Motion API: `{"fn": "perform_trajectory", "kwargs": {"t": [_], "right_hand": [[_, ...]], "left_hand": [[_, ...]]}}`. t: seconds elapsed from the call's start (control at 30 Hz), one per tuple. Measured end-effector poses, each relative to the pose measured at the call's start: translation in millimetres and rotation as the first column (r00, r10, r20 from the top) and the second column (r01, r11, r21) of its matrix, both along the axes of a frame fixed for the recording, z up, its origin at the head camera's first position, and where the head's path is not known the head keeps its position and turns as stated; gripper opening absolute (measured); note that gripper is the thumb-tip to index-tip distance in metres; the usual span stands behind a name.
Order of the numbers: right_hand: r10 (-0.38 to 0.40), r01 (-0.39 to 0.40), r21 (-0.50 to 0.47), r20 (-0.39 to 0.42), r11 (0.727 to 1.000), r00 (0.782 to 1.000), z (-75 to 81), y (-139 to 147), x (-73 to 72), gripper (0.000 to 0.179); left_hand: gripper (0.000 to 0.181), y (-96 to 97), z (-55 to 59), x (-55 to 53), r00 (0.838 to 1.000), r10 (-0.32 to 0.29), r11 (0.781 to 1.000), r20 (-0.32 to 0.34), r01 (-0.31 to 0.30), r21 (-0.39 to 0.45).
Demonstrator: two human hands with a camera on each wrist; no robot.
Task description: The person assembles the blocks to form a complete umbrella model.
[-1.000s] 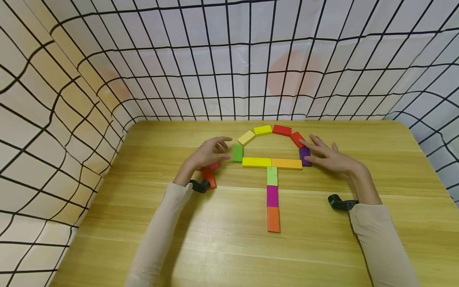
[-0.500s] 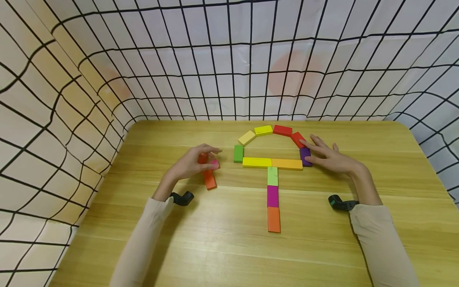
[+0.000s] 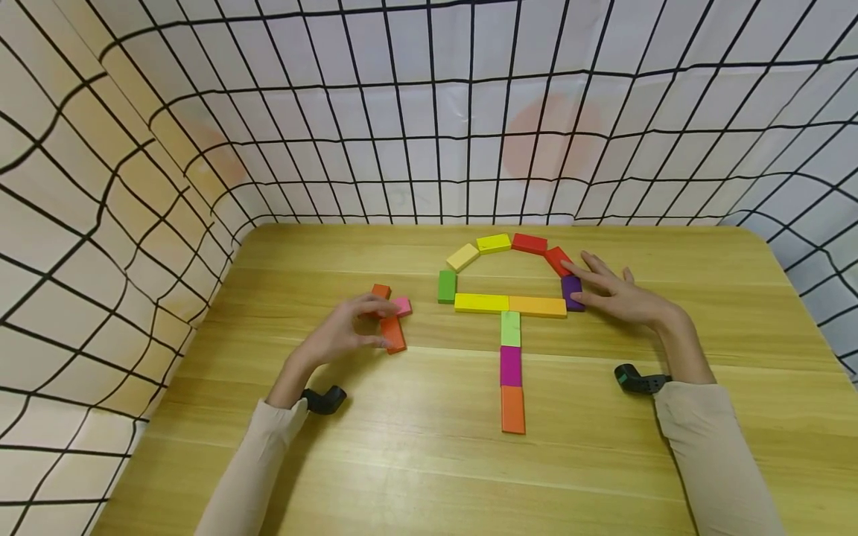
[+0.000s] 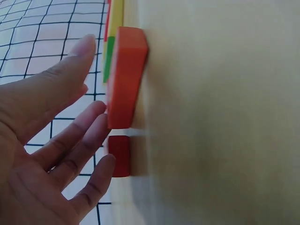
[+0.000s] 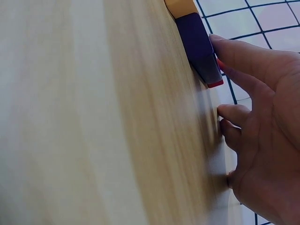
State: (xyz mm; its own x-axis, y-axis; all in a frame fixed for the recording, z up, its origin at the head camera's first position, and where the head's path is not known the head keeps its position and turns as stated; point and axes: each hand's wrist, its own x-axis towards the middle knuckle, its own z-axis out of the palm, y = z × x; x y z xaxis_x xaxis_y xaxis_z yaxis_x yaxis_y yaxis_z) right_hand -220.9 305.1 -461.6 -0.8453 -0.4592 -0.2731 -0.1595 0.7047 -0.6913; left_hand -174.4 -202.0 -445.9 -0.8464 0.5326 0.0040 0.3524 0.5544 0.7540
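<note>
My left hand hovers over a small cluster of blocks at the left, fingers spread and holding nothing. Its thumb overlaps the orange block in the head view. Close to the fingertips lie a pink block and a red-orange block, the latter partly hidden by the hand. At the right, my right hand rests with relaxed fingers beside the arch of blocks. Its thumb touches the purple block, and its index fingertip is right at the slanted red block.
A green block, a cream block, a yellow block and a red block continue the arch. Below lie a long yellow block and a light-orange block. A column runs down from the light-green block.
My left hand has moved left and toward me, away from the green block's side to over the loose blocks, uncovering more of them. My right hand has stayed in place.
</note>
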Motion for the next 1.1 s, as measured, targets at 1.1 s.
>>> {"fn": "perform_trajectory", "kwargs": {"t": [1.1], "right_hand": [[0.02,-0.021,-0.019,-0.01,1.0,1.0,0.5,1,0.5,0.069]], "left_hand": [[0.033,11.4,-13.5,6.8,0.978,-0.191,0.981,0.086,0.188,0.038]]}}
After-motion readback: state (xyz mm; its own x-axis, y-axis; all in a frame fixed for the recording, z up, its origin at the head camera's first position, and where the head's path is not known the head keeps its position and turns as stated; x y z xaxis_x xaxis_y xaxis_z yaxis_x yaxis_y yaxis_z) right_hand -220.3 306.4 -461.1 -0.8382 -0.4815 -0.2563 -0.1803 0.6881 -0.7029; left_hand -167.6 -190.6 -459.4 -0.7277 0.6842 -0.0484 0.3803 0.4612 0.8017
